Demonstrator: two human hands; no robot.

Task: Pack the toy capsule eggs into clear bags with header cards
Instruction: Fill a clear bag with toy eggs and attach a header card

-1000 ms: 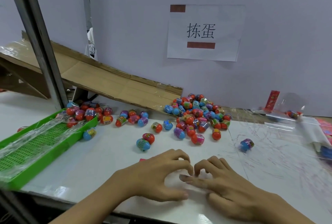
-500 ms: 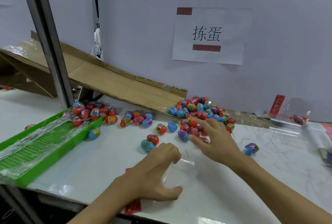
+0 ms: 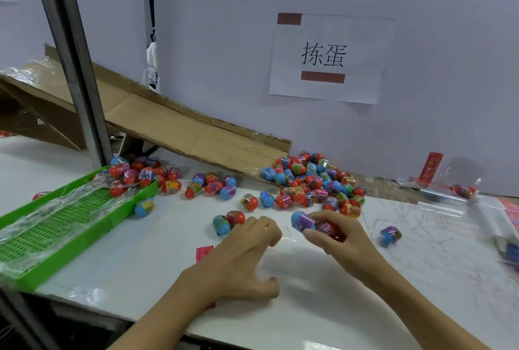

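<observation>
A heap of red and blue capsule eggs [image 3: 314, 181] lies on the white table at the foot of a cardboard chute. My right hand [image 3: 339, 240] grips two eggs just in front of the heap, a blue one [image 3: 302, 221] and a red one [image 3: 327, 228]. My left hand [image 3: 241, 262] rests on a clear bag [image 3: 292, 258] lying flat on the table, fingers curled at its open edge. The bag's red header card [image 3: 204, 252] shows beside my left wrist. Two loose eggs [image 3: 228, 221] lie just beyond my left fingers.
A green slotted tray [image 3: 64, 226] covered with clear film sits at the left, with more eggs [image 3: 140, 175] at its far end. The cardboard chute [image 3: 174, 127] slopes down from the left. A metal post [image 3: 73, 68] stands before it. Clear bags and a red card [image 3: 432, 169] lie at the right. One egg [image 3: 390, 235] sits alone.
My right hand reached into the egg heap, took eggs and has drawn back toward the bag. My left hand stayed on the bag.
</observation>
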